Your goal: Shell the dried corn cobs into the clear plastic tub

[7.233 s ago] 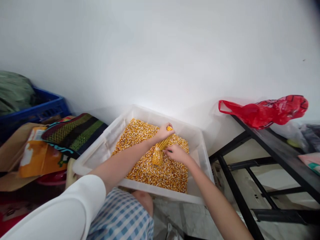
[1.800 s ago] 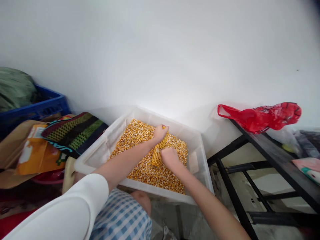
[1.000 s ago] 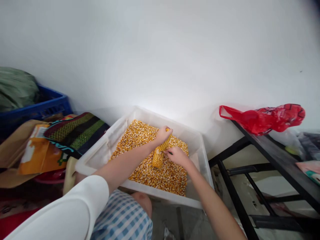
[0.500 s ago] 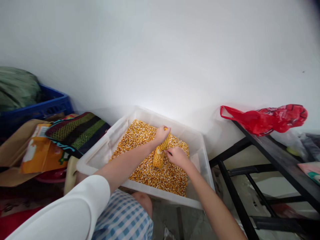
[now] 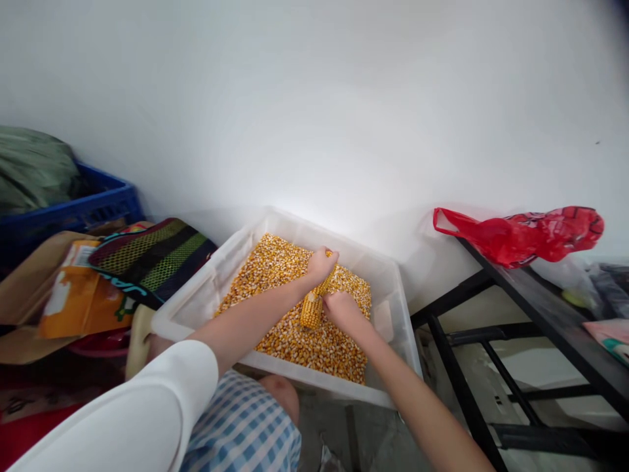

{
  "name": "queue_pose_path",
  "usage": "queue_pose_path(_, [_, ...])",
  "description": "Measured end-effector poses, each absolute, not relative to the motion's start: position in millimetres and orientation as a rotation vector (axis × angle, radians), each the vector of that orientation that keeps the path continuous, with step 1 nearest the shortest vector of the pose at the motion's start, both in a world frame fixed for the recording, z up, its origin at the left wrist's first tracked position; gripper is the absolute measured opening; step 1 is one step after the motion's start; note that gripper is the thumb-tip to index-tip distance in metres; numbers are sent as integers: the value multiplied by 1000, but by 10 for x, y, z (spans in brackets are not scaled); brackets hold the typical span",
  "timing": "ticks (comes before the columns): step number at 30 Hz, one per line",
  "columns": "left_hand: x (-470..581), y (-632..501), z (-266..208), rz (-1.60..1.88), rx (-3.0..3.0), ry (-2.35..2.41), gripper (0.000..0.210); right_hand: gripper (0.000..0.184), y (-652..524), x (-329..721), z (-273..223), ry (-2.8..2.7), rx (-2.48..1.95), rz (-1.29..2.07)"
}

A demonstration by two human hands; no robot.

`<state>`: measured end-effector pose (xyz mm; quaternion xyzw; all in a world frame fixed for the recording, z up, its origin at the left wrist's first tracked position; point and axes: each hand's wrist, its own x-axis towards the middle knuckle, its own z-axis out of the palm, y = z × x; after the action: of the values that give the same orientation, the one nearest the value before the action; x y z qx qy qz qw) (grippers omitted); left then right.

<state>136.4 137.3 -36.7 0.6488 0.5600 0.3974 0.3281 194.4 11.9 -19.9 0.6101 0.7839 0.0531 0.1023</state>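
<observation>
A yellow corn cob (image 5: 311,313) slants over the loose kernels, with a pale patch partway along it. My left hand (image 5: 322,264) is wrapped round its upper end, fingers closed. At the cob's right side, my right hand (image 5: 343,308) is closed, its fingertips against the cob near the pale patch. What those fingers hold, if anything, is hidden behind the knuckles. Below both hands, a thick layer of yellow corn kernels (image 5: 280,262) fills much of a white translucent plastic bin (image 5: 393,308).
Left of the bin lie a dark mesh bag (image 5: 157,259), an orange carton (image 5: 81,295) and a blue crate (image 5: 111,196). To the right, a red plastic bag (image 5: 531,233) rests on a black metal frame (image 5: 521,288). A white wall (image 5: 334,98) rises behind.
My right hand has turned and moved slightly in against the cob. The small dark thing at its fingertips is now out of sight. My left hand has barely shifted.
</observation>
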Motion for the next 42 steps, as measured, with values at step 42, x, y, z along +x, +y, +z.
queue_pose_path(42, [1317, 1435, -410, 1171, 1708, 1225, 40, 31, 213, 2189, -212, 2560, 1958, -381])
